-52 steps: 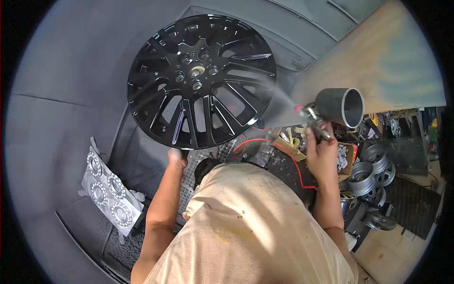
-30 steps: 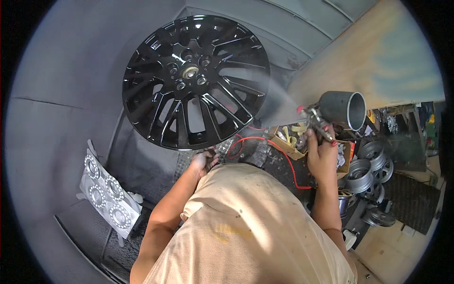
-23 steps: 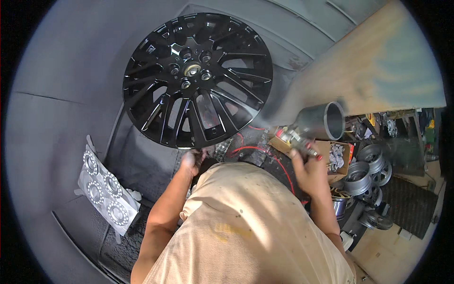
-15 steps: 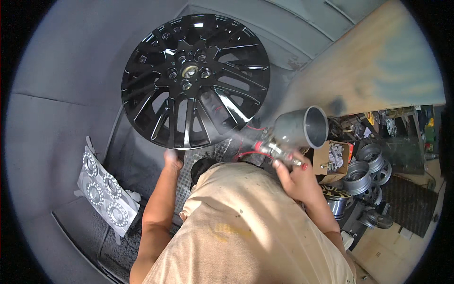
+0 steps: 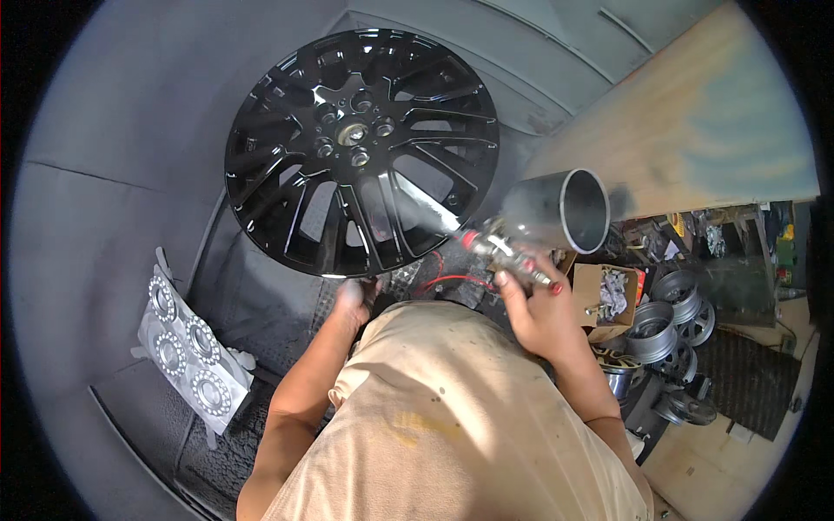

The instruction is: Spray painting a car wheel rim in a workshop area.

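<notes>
A glossy black multi-spoke car wheel fills the upper middle, face up, with a ring of bolt holes round its hub. My left hand is closed at its near edge, the fingertips partly hidden under the rim. In my right hand is a spray gun with a large grey cup, tilted so that its round end faces right. The gun's red-ringed front points at the wheel's lower right spokes, a short gap away. Pale mist shows between them.
At the left leans a masked white sheet with several silver ring-shaped parts. Grey walls surround the wheel. A red hose runs below the gun. On the right are a cardboard box, several bare wheels and a wooden panel.
The wheel has turned counterclockwise, and my left hand has moved right along with its near edge. My right hand has shifted the spray gun slightly up and to the left.
</notes>
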A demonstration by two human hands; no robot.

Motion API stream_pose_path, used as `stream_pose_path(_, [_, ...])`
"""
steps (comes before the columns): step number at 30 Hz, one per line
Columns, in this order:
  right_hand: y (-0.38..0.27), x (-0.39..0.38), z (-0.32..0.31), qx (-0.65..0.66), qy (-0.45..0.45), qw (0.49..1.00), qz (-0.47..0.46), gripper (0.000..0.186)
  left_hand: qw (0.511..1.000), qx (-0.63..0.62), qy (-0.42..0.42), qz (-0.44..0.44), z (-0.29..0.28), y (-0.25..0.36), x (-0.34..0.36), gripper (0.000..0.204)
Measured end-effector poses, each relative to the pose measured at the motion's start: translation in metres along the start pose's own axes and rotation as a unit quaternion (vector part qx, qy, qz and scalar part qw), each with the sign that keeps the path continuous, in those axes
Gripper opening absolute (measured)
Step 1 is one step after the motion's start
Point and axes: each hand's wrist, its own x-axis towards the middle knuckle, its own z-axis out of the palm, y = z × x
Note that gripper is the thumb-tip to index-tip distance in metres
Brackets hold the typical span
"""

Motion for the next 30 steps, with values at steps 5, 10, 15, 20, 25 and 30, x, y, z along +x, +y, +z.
stream_pose_path(5, [-0.005,0.004,-0.001,-0.01,-0.055,0.997,-0.044,0.03,0.997,0.07,-0.015,-0.03,-0.002,-0.01,-0.009,0.035])
stream_pose_path(10, [0.026,0.02,-0.02,-0.105,0.077,0.991,0.024,0.024,0.998,0.052,0.017,-0.036,-0.002,-0.008,-0.016,0.025])
stream_pose_path(15, [0.037,0.013,-0.028,-0.126,0.122,0.983,0.048,0.018,0.998,0.052,0.01,-0.03,-0.049,-0.004,0.016,0.023])
stream_pose_path(20, [0.014,-0.021,-0.01,0.017,-0.011,0.999,0.028,0.023,0.998,-0.014,0.014,0.067,-0.06,0.031,0.027,0.025])
stream_pose_path(25, [0.011,-0.023,-0.006,0.001,-0.121,0.993,-0.02,0.031,0.993,0.028,-0.013,0.116,-0.037,0.058,0.01,0.04])
stream_pose_path(30, [0.033,-0.006,-0.026,-0.043,0.072,0.995,0.047,0.024,0.996,0.036,-0.007,0.084,-0.021,0.039,-0.005,0.035])
